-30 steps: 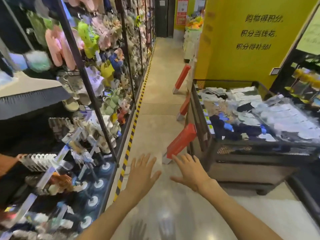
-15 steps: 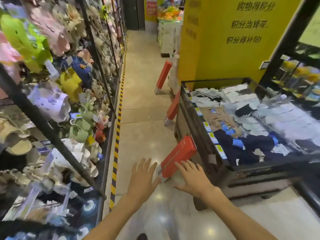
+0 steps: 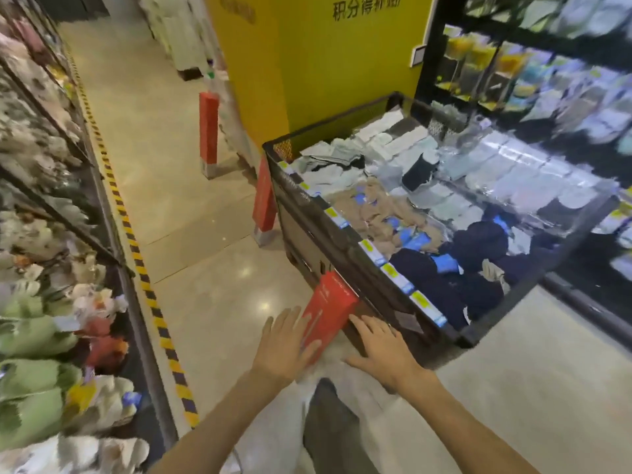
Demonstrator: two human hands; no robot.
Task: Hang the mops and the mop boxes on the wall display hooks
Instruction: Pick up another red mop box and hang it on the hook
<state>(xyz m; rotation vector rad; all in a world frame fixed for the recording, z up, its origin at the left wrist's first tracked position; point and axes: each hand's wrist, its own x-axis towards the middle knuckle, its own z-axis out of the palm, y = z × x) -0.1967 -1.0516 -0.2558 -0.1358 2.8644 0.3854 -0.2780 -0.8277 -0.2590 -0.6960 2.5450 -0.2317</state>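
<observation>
Glossy beige tiled floor (image 3: pixel 191 206), edged along the left rack by a yellow-and-black striped strip (image 3: pixel 136 254). Three red boxes (image 3: pixel 208 126) (image 3: pixel 264 196) (image 3: pixel 326 311) standing on it beside the black sock bin (image 3: pixel 307 217), leaning.

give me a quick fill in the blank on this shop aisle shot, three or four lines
1. The long boxes leaning on the sock bin are ____ in colour.
2. The number of such boxes in view is ____.
3. The left hand and right hand flank the ____ box of the row.
4. The floor tape along the left rack is striped black and ____.

Missing words: red; three; nearest; yellow
</observation>
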